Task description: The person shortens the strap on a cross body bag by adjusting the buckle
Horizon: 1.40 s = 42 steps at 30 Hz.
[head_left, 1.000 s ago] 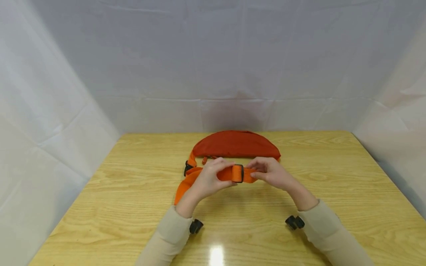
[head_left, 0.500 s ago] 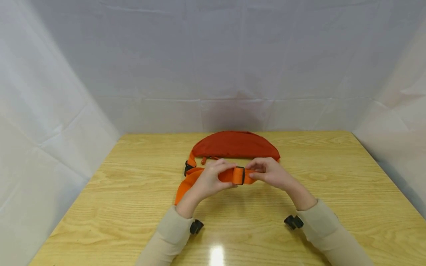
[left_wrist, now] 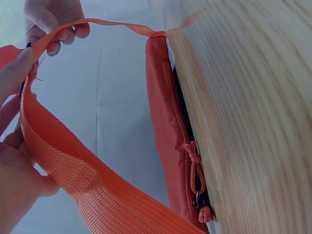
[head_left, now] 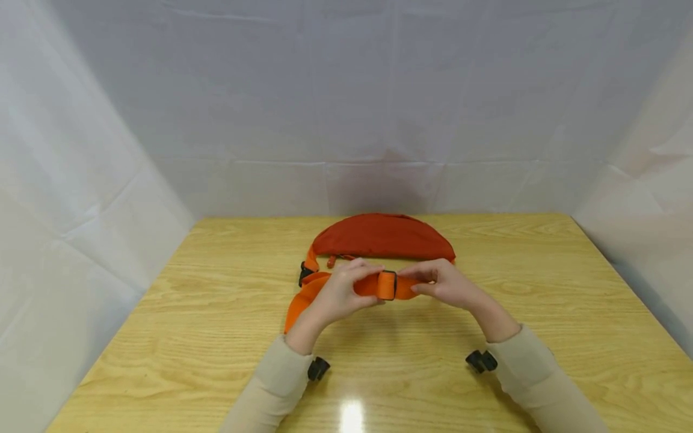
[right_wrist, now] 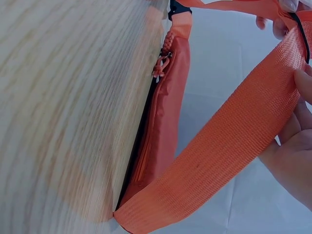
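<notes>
A red waist bag (head_left: 381, 236) lies toward the back of the table, its orange strap (head_left: 304, 304) looping forward. My left hand (head_left: 338, 293) pinches the strap at the black slider buckle (head_left: 394, 285), fingers above and thumb below. Just to the right of the slider, my right hand (head_left: 446, 285) holds the strap's edges between thumb and fingers. The strap section between the hands is lifted off the table. In the right wrist view the wide webbing (right_wrist: 209, 161) runs from the bag's end up to the right hand. A zipper pull (left_wrist: 194, 158) hangs on the bag's front.
A black clip buckle (head_left: 305, 274) joins the strap at the bag's left end. The wooden table (head_left: 216, 337) ends at white sheeting (head_left: 271, 186) at the back and both sides. A small black device (head_left: 319, 368) sits at each wrist.
My right hand has shifted slightly right along the strap, its fingers spread a little wider. The slider has turned slightly, while the left hand and bag stay nearly still.
</notes>
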Each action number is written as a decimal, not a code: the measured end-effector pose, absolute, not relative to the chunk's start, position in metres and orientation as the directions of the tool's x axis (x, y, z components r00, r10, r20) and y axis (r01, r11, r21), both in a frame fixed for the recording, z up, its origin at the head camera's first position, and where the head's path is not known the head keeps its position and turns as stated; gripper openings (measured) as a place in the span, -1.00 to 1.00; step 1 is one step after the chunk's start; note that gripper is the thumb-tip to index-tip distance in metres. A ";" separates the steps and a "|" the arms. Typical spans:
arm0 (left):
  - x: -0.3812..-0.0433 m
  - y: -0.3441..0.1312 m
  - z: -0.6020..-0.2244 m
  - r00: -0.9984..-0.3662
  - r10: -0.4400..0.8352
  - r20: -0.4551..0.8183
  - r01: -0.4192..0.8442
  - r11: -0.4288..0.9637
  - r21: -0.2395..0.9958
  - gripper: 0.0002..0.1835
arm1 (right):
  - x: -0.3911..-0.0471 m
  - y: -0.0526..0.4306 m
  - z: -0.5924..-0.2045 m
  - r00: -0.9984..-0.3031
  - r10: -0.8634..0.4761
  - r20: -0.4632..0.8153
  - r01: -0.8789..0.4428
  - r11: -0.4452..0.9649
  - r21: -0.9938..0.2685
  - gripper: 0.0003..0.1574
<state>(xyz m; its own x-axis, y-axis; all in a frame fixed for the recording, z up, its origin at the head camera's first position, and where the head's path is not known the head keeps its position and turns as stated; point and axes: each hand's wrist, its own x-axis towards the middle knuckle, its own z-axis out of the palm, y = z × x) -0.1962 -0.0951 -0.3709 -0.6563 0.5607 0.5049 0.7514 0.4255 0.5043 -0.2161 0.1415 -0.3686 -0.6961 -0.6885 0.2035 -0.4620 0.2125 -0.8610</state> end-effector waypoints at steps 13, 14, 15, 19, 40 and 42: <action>-0.195 -0.095 -0.369 -0.664 0.562 0.493 0.745 0.436 0.505 -0.48 | -0.216 0.141 -0.364 -0.747 -0.635 0.197 -0.431 0.236 -0.871 -0.78; -0.195 -0.095 -0.369 -0.661 0.565 0.495 0.748 0.437 0.500 -0.48 | -0.216 0.141 -0.363 -0.746 -0.637 0.194 -0.426 0.232 -0.874 -0.78; -0.195 -0.095 -0.368 -0.656 0.568 0.497 0.752 0.439 0.492 -0.48 | -0.217 0.141 -0.363 -0.745 -0.639 0.194 -0.423 0.227 -0.877 -0.77; -0.196 -0.095 -0.368 -0.633 0.584 0.508 0.773 0.443 0.455 -0.48 | -0.216 0.140 -0.360 -0.736 -0.648 0.199 -0.425 0.212 -0.880 -0.75; -0.194 -0.094 -0.370 -0.663 0.557 0.500 0.749 0.490 0.447 -0.48 | -0.219 0.140 -0.365 -0.678 -0.699 0.229 -0.486 0.193 -0.852 -0.64; -0.195 -0.095 -0.370 -0.668 0.555 0.496 0.744 0.493 0.450 -0.48 | -0.219 0.142 -0.365 -0.674 -0.709 0.207 -0.483 0.211 -0.850 -0.60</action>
